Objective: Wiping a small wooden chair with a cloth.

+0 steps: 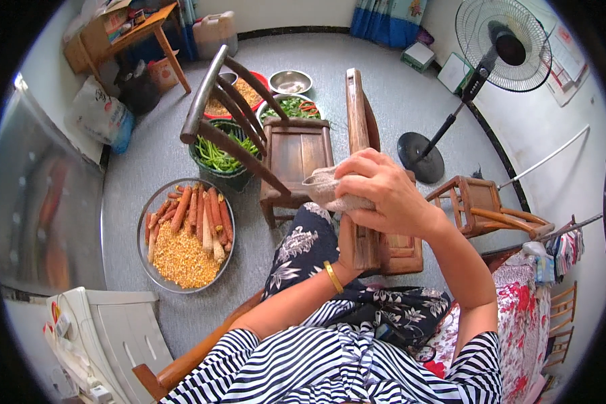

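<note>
My right hand [379, 189] grips a bunched beige cloth [328, 188] and presses it against the side of a wooden chair [356, 111]. That chair stands turned in front of my lap, and its panelled part [403, 250] shows below my right forearm. My left hand [350, 252], below a gold-coloured bangle, is wrapped around the same chair's wood; its fingers are partly hidden. Just beyond my knee stands a second wooden chair [299, 151] with a slatted back.
A wide bowl [144, 252] with corn kernels and cobs sits on the floor at left. Beyond the second chair are a basket of green vegetables [222, 154], a bowl of leaves [295, 107] and a steel basin [290, 82]. A standing fan [421, 156] and another chair [477, 204] are at right.
</note>
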`<state>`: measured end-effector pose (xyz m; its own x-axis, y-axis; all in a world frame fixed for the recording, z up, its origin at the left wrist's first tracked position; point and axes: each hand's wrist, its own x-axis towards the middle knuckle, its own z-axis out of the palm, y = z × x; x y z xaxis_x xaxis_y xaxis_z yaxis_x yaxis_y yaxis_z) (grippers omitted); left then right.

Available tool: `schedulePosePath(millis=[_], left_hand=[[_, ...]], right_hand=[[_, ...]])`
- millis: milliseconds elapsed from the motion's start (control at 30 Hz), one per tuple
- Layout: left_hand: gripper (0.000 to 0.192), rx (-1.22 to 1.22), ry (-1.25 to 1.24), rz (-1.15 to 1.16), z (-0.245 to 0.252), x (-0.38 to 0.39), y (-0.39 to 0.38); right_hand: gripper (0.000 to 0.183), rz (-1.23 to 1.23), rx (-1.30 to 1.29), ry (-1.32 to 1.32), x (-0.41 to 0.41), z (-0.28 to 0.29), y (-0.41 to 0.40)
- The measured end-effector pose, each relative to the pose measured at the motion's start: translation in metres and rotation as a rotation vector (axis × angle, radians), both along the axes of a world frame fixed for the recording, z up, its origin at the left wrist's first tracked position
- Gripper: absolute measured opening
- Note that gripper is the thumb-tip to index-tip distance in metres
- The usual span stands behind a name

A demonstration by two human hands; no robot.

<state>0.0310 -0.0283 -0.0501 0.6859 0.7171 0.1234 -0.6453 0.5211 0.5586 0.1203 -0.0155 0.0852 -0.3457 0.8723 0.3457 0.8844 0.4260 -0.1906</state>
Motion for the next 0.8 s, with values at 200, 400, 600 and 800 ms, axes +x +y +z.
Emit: schedulePosePath(millis=[200, 400, 600, 800], left_hand=[[0.042, 0.066, -0.134, -0.073, -0.002, 0.001, 0.001], [0.042, 0.071, -0.164, -0.073, -0.001, -0.002, 0.005], [0.043, 0.076, -0.157, -0.036, -0.002, 0.0, 0.001], [0.042, -0.027, -0.254, -0.044, -0.002, -0.001, 0.005]], right_hand=[[0.027, 0.046, -0.069, 0.07, -0.027, 0.01, -0.046], [0.032, 0.06, -0.081, 0.094, -0.039, 0.016, -0.058], [0.032, -0.045, -0.006, 0.072, -0.029, 0.01, -0.032], [0.029, -0.142, 0.107, 0.018, -0.004, 0.001, 0.012]])
